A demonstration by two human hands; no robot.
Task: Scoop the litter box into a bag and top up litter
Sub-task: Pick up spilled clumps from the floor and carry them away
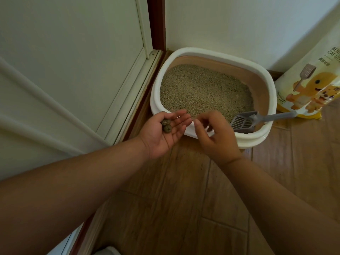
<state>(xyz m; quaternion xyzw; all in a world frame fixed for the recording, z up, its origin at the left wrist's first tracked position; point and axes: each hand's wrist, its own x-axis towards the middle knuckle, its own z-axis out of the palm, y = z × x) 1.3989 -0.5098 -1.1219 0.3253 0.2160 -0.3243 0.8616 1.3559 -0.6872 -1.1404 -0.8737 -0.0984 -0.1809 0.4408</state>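
Yellow and white, the litter bag (pixel 311 78) leans against the wall right of the litter box (pixel 265 74); its readable print says "CAT LIT", cut off at the frame edge, above a cartoon animal and a pictured scoop. Smaller lettering is too small to read. A grey scoop (pixel 244 121) rests in the box's near right corner, handle over the rim. The left hand (pixel 163 134) lies palm up, fingers relaxed, carrying two clumps (pixel 166 125). The right hand (pixel 215 137) hovers beside it over the rim, fingers loosely curled, grasping nothing visible.
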